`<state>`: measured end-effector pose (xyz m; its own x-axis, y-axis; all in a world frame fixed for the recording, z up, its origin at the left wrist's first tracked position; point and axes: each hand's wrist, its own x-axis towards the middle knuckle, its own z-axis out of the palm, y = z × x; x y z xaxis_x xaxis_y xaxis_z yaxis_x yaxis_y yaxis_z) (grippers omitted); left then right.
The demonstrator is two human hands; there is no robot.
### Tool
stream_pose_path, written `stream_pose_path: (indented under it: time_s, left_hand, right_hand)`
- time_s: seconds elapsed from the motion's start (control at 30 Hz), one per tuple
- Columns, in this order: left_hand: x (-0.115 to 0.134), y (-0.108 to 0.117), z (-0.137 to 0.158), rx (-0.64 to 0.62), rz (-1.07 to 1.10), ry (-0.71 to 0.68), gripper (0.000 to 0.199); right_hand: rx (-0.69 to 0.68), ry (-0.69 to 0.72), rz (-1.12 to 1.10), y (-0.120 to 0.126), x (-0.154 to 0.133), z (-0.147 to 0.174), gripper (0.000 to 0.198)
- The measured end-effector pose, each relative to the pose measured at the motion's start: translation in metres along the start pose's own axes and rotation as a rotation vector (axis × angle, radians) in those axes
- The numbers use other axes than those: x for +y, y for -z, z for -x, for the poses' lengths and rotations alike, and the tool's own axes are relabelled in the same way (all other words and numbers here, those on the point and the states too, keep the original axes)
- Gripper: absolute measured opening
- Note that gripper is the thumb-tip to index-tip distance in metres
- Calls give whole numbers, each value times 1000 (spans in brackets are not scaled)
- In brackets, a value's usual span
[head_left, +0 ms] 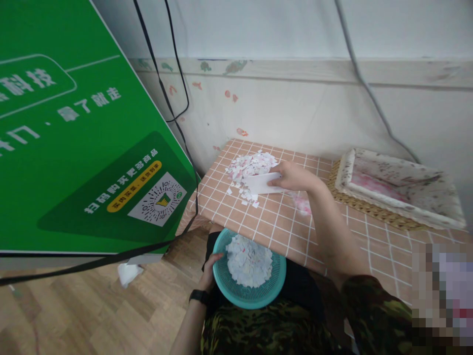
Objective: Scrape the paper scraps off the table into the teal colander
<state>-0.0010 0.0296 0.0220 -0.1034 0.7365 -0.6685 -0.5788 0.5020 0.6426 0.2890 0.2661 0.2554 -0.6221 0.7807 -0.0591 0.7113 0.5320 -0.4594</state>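
My right hand (290, 176) is closed on the right end of a flat white card (260, 183). The card's left side touches a heap of small white and pinkish paper scraps (248, 165) on the table. Below the table edge, at my lap, is a round teal plastic basket (279, 288) with many white paper scraps (248, 261) inside. My left hand (212, 266) grips the basket's left rim, with some fingers hidden underneath. A pink and white patch (301, 203), too blurred to name, lies beside my right wrist.
A wicker basket (377, 209) with a patterned cloth lining stands at the right on the checked tablecloth (275, 217). A large green sign panel (74, 148) rises at the left, crossed by a black cable (148, 249). A grey cable (364, 86) runs down the wall.
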Motion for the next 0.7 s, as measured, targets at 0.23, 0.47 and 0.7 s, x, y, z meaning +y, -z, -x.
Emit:
stream_pose_path:
  time_s: [0.23,0.47,0.7]
  left_hand:
    - [3,-3,2,-13,5,2,21]
    - [6,-6,5,-45,-3,2,21]
    - [5,-4,3,-43,-5,24,22]
  right_hand:
    - [116,-6,-9,-4,-2,-5,19]
    - [-57,-16,-32,5,1,4,21]
    - [-126,-38,-49,11,2,11,21]
